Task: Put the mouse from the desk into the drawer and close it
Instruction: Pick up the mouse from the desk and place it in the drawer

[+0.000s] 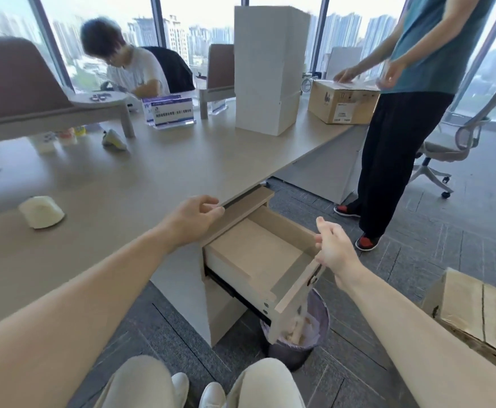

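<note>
Drawer pulled well out from under the table, pale wood floor bare to the camera, front panel hanging over a lined waste bin on the carpet. Right hand at the top edge of that front panel, grip open, fingers loosely spread and just touching the wood. Left hand resting at the table's near edge, right above the cabinet's top slab, fingers curled toward the thumb; grip closed on something or not: impossible to tell. No certain sight of the mouse; possibly the small grey and yellow-green object lying far back on the table, well apart from both hands, too blurred to be sure. Nearer on the left, a crumpled white lump on the tabletop. Further back, a tall white box standing upright. Beyond, a seated person bent over the far side and a standing person at the right corner, hands on a brown carton. Another cardboard box on the floor at far right
</note>
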A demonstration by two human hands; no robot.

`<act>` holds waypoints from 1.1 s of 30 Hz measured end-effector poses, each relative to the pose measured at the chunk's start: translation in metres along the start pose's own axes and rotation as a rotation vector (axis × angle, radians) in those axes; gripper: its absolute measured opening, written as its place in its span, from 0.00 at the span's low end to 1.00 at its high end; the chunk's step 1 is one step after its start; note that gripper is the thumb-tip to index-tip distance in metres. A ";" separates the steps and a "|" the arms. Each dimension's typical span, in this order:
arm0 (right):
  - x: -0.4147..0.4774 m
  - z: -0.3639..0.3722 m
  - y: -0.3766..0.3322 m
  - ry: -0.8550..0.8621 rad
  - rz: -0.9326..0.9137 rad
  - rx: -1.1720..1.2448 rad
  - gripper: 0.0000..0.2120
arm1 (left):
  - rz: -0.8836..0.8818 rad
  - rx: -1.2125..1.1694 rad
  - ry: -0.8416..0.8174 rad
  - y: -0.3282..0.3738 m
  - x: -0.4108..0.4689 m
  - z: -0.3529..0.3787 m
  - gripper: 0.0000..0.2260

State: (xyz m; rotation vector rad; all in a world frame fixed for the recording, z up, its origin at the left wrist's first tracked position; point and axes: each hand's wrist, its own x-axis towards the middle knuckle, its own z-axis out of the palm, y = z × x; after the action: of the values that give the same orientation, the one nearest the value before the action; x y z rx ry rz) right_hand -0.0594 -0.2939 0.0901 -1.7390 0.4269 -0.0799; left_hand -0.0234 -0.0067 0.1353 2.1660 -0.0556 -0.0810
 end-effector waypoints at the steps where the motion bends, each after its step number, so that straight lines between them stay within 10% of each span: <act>1: -0.003 0.007 -0.009 -0.016 -0.013 0.004 0.18 | 0.006 -0.037 0.042 0.004 -0.007 -0.015 0.20; 25: -0.032 0.402 -0.094 -0.608 -0.081 0.071 0.17 | -0.394 -0.703 0.754 -0.226 -0.159 -0.301 0.25; 33: -0.069 0.486 -0.106 -0.662 -0.487 -0.361 0.41 | -0.271 -0.776 0.779 -0.255 -0.147 -0.300 0.25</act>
State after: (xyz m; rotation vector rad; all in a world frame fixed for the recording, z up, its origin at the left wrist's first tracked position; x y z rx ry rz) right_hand 0.0400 0.1981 0.0985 -2.0642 -0.4987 0.2348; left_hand -0.1441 0.3940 0.0980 1.2988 0.6160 0.5065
